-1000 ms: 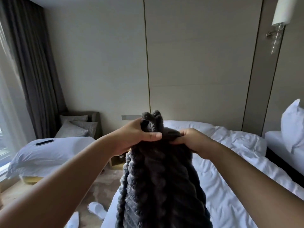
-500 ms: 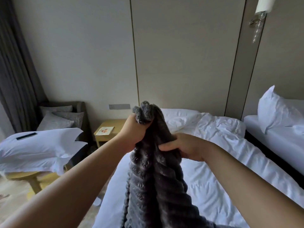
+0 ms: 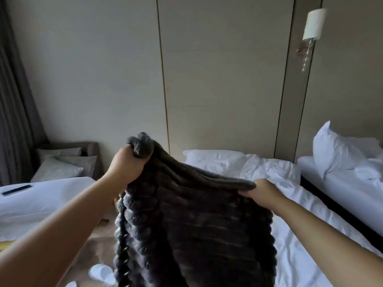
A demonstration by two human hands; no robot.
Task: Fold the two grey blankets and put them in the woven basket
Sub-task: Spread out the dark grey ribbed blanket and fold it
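Note:
A dark grey ribbed blanket (image 3: 196,228) hangs in front of me, over the near left edge of a white bed (image 3: 294,235). My left hand (image 3: 127,166) grips a bunched corner of it, raised at the upper left. My right hand (image 3: 262,192) pinches the top edge lower down on the right, fingers under the fabric. The top edge stretches slanted between both hands. The blanket's lower part runs out of view at the bottom. I see only one blanket and no woven basket.
A second bed (image 3: 342,187) with a white pillow (image 3: 339,150) stands at the right. A white-covered surface (image 3: 41,199) with a phone (image 3: 16,190) lies at the left, a grey armchair (image 3: 68,160) behind it. White slippers (image 3: 101,274) lie on the floor. A wall lamp (image 3: 310,27) hangs at the upper right.
My hands were close together on the bunched blanket; my right hand has slid to the right along the top edge, spreading the blanket wide. My left hand keeps hold of the corner.

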